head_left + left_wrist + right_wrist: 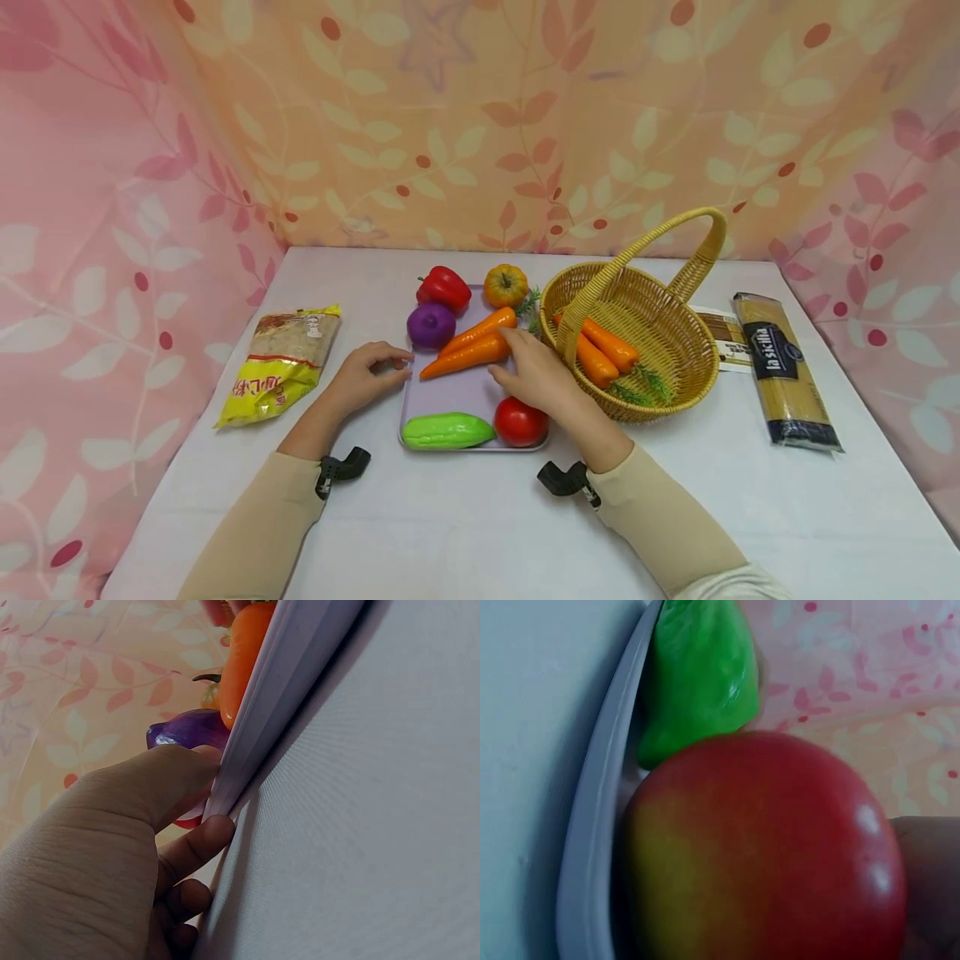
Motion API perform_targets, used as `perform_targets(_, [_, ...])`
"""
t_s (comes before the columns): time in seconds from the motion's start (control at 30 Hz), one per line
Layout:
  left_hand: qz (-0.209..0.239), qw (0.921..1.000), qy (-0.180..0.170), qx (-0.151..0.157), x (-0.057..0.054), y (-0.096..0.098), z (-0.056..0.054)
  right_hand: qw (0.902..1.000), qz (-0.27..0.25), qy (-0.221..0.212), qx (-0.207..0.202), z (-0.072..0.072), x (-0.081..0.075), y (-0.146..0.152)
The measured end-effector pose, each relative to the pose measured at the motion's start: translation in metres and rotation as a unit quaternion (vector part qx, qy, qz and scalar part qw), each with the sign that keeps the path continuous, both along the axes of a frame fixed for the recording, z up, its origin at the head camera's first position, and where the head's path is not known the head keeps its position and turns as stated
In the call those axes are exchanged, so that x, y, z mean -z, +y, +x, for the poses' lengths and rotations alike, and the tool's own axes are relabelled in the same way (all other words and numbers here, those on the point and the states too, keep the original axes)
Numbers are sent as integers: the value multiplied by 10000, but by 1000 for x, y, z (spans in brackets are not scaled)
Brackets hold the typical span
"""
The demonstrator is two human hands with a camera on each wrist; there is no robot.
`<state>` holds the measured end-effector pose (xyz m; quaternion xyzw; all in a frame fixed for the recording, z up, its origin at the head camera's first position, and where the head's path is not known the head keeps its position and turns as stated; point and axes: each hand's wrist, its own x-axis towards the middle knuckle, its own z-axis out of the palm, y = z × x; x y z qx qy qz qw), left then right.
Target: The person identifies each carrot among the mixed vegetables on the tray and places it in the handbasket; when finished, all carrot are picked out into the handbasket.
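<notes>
My left hand [367, 377] is at the left side of a pale purple tray [460, 395]. In the left wrist view, its thumb and forefinger pinch the tray's rim [241, 742]. Two orange carrots [467, 357] lie slanting across the tray. My right hand [542, 373] reaches over the tray's right side and grips the thick end of the nearer carrot, hiding its top. Below that hand sits a red tomato [521, 422], large in the right wrist view with a yellow patch. Beside it lies a bumpy green gourd [447, 431].
A purple eggplant [431, 326], red bell pepper [444, 289] and small pumpkin [506, 286] are at the tray's back. A wicker basket [705, 354] with carrots [609, 343] stands right, beside a spaghetti pack [786, 379]. A yellow bag [283, 360] lies left.
</notes>
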<state>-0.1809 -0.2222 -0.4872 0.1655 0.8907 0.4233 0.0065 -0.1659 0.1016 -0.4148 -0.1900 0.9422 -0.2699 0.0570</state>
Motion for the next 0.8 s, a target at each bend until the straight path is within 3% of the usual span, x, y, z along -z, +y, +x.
perform_targets(0.17, [9,10000,31,29,1,0,-1,9994,121,-209,236,-4,5,0])
perform_targets(0.53, [112,9997,184,115,3,-2,-2,9995,302,-97,76,-6,7,-2])
perform_targets(0.67, [175,9994,266,148,4,-2,-1,9992,304,189,-167,-2,0,-1])
perform_targets(0.8, [188,9995,207,138,4,-2,-2,9974,355,526,-329,11,-17,2])
